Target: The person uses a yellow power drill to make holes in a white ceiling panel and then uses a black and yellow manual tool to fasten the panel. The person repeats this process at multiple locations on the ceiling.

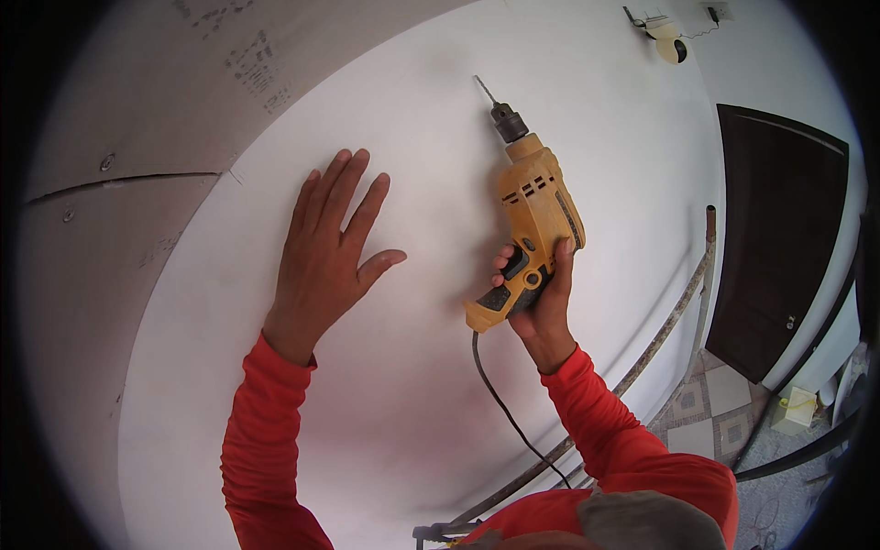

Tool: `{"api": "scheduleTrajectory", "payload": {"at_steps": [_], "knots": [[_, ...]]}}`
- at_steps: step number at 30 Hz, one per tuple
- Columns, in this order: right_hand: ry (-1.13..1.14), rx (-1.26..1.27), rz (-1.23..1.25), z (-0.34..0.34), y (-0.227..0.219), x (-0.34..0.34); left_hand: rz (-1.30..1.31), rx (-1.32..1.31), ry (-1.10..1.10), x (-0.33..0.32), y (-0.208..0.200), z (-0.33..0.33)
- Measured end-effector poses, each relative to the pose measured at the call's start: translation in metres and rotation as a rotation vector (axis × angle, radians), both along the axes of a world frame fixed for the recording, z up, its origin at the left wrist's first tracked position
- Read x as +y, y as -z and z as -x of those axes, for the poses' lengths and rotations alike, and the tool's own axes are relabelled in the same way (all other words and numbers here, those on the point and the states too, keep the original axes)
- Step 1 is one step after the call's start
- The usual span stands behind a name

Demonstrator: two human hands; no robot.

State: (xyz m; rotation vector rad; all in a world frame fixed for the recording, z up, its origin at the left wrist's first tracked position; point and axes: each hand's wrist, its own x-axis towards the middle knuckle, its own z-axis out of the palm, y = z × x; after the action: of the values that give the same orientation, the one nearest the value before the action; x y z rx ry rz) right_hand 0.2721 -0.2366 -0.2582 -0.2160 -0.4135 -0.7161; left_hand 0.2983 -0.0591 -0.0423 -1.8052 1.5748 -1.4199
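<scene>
My right hand [547,307] is wrapped round the grip of a yellow corded power drill [536,197], with some fingertips by its black trigger. A thin drill bit [484,89] sits in the dark chuck [508,122], its tip pointing up and away from me near the white wall [422,275]. From the butt of the grip a dark power cord [500,399] hangs down toward my body. My left hand [321,247] lies flat against the wall, left of the drill, fingers and thumb spread and holding nothing. Red sleeves cover both forearms.
Grey boards [119,238] with screws and a dark seam meet the wall at left. A worn metal rail [660,335] runs along the right, below a dark door [779,238]. A pale camera-like device [669,41] hangs top right; a light-coloured box [796,410] stands lower right.
</scene>
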Motion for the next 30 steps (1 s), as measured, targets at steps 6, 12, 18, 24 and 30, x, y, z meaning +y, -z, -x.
{"api": "scheduleTrajectory", "payload": {"at_steps": [6,12,18,24,30], "knots": [[-0.165,-0.006,0.055,0.011,-0.001,0.079,-0.058,-0.063,0.149,0.013,-0.046,-0.014],[-0.208,-0.084,0.114,-0.003,0.007,0.061,0.052,-0.18,0.152,-0.005,-0.043,-0.022],[-0.259,-0.154,0.156,-0.009,0.012,0.045,0.172,-0.228,0.114,-0.033,-0.004,-0.03],[-0.279,-0.143,0.118,-0.008,0.015,0.039,0.283,-0.325,0.075,-0.046,0.012,-0.031],[-0.276,-0.188,0.147,-0.01,0.018,0.035,0.273,-0.302,0.091,-0.048,0.014,-0.032]]}}
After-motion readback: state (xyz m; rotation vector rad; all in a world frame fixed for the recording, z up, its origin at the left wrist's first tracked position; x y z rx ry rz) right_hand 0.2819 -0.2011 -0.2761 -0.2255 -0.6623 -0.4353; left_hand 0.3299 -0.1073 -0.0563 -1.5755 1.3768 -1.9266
